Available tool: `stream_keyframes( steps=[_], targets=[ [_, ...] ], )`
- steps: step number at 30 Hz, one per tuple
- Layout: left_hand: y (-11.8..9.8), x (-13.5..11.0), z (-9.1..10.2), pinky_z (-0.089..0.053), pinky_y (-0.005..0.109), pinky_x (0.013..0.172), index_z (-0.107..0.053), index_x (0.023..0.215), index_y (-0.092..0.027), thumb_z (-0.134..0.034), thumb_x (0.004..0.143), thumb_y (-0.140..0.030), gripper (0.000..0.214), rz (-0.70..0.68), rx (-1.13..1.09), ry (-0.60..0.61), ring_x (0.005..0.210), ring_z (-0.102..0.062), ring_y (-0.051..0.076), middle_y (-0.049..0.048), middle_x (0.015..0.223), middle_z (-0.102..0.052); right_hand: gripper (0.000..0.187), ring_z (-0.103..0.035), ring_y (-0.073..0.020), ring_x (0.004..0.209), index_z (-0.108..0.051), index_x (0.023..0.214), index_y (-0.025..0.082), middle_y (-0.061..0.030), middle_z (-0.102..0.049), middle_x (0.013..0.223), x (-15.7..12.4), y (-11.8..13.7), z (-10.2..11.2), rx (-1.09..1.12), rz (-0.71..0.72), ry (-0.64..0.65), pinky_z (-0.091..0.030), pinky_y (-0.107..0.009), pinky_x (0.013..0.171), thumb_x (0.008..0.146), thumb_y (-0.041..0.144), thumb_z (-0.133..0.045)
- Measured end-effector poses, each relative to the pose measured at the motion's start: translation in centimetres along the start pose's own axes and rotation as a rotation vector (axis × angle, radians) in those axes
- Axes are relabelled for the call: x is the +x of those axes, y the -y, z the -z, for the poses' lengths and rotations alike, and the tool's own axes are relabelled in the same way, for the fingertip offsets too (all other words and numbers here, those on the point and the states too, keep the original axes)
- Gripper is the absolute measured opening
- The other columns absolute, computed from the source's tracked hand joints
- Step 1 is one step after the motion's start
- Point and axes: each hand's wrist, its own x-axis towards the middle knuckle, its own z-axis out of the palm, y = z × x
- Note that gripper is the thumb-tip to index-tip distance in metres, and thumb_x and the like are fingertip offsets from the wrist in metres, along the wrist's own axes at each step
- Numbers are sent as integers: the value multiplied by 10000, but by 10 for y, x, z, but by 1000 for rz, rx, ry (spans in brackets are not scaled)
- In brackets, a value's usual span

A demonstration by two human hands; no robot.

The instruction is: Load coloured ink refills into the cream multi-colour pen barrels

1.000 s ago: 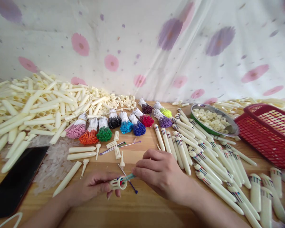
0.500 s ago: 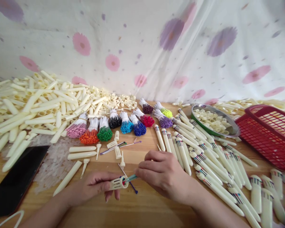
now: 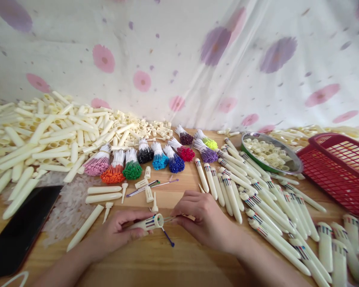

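My left hand point(image 3: 121, 228) is closed around a cream multicolor pen barrel point(image 3: 148, 224), its slotted, open end turned toward the right. Dark and coloured bits show in the slots. Pinched in my right hand point(image 3: 202, 220) is a thin, pale tool that looks like tweezers point(image 3: 168, 219); its tip is at the barrel's open mouth, too small to tell if inside. Beneath them a blue-tipped refill point(image 3: 168, 238) lies on the wooden table point(image 3: 155, 263). Just behind stands a small cream cone-shaped piece point(image 3: 154, 203), near loose slotted caps point(image 3: 148, 194) and several thin refills point(image 3: 167, 183).
Bundles of coloured refills point(image 3: 132, 169) stand mid-table. A heap of cream barrels point(image 3: 48, 135) and a phone point(image 3: 20, 235) are at left. Filled pens point(image 3: 266, 199), a metal bowl point(image 3: 296, 165) of slotted caps and a red basket point(image 3: 341, 175) occupy the right.
The barrel has turned slightly and more of its body shows from my left hand. My right hand has drawn the tool back a little from the mouth, where a teal length showed before.
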Motion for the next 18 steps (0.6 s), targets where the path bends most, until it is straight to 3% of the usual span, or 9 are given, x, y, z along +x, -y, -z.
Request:
stream_keyframes(
  steps=[13,18],
  targets=[
    [-4,0,-5,-512,320,855,-723,978,-284,-667,701,-278,282,21,139,-136,923,-674,234,22,993,-742,211,-502,-136,621,-621,839,144,-36,-624,666,-2,5,3,-237,200,-42,-397,-249,586,879,93,-421],
    [-2,0,-5,-529,292,811,-738,915,-242,-685,665,-248,255,26,47,-199,882,-682,226,37,946,-750,112,-548,-156,715,-604,890,160,-40,-643,747,-3,-9,8,-196,117,-61,-428,-264,639,866,158,-495]
  ],
)
